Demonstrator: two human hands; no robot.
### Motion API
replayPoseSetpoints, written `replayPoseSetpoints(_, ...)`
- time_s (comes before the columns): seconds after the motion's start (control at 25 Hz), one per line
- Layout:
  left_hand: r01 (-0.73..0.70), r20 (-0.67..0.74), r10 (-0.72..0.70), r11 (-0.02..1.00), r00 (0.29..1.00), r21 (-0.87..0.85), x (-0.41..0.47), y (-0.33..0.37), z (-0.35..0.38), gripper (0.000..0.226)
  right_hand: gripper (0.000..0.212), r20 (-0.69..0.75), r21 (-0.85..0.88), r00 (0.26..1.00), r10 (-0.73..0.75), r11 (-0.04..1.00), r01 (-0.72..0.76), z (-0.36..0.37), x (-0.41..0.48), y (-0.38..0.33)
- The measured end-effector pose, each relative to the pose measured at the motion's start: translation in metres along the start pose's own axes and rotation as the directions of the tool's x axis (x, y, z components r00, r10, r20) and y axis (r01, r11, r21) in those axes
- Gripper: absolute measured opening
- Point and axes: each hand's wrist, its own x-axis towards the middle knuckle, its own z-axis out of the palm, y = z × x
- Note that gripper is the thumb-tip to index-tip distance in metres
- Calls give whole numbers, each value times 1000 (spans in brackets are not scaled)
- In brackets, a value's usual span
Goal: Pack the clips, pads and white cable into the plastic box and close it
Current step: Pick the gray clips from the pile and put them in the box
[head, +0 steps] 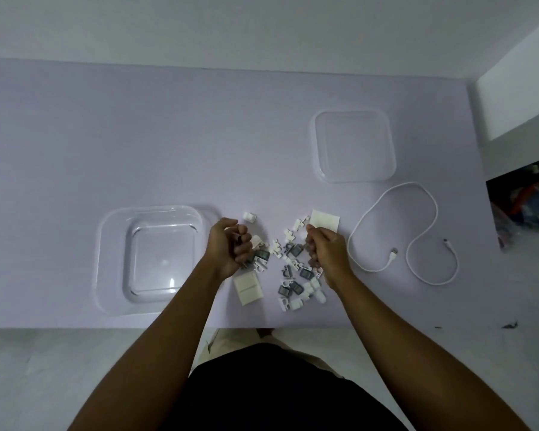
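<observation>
Gathering from the loose heap of white and grey clips [288,269] on the counter [75,135], the left hand [229,248] and right hand [325,250] each have fingers curled together around a few small pieces, seemingly scooping handfuls for the plastic box [151,259], which sits open and empty just left of the heap. I count one box, one clear lid [353,146] set well back, one white cable [411,234] looping at the right, two white pads [325,219] [248,289], and clips too jumbled to count.
</observation>
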Motion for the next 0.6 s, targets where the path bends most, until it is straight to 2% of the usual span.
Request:
replayPoseSetpoints(0.04, -30, -68, 46, 974, 997, 225, 0, 1, 2, 30, 37, -22, -168, 994, -104, 981, 99, -1, 3, 7)
replayPoseSetpoints(0.08, -70, -110, 141, 868, 984, 492, 0, 1, 4, 38, 33, -3, -327, 979, -202, 926, 190, -3, 6, 15)
replayPoseSetpoints(0.12, -103, -108, 269, 664, 957, 740, 1, 1, 5, 43, 24, 40, -457, 964, -262, 853, 251, -4, 7, 20)
replayPoseSetpoints(0.16, -112, -50, 396, 374, 917, 921, 1, -1, 6, 44, 20, 91, -547, 957, -276, 789, 280, -5, 9, 25)
replayPoseSetpoints(0.2, -88, 30, 451, 108, 892, 990, 1, -3, 4, 41, 28, 137, -615, 959, -249, 738, 279, -5, 9, 27)
replayPoseSetpoints(0.24, -51, 76, 443, -69, 893, 996, 0, -5, 3, 36, 37, 171, -646, 964, -204, 716, 266, -5, 9, 32)
replayPoseSetpoints(0.28, -13, 78, 411, -159, 908, 987, 1, -7, 0, 32, 41, 183, -661, 970, -162, 710, 243, -4, 8, 33)
replayPoseSetpoints(0.36, 40, 39, 387, -195, 921, 980, 1, -16, -5, 35, 32, 191, -683, 964, -183, 681, 264, -1, 10, 39)
replayPoseSetpoints(0.48, 33, 86, 397, -285, 914, 958, 4, -31, -8, 43, 6, 196, -729, 931, -307, 590, 348, -1, 12, 42)
replayPoseSetpoints(0.56, 30, 102, 425, -292, 899, 956, 9, -36, -6, 36, 10, 175, -699, 926, -336, 620, 356, -2, 10, 38)
replayPoseSetpoints(0.6, 23, 108, 438, -284, 892, 959, 12, -37, -5, 29, 12, 139, -643, 936, -322, 690, 333, -1, 7, 35)
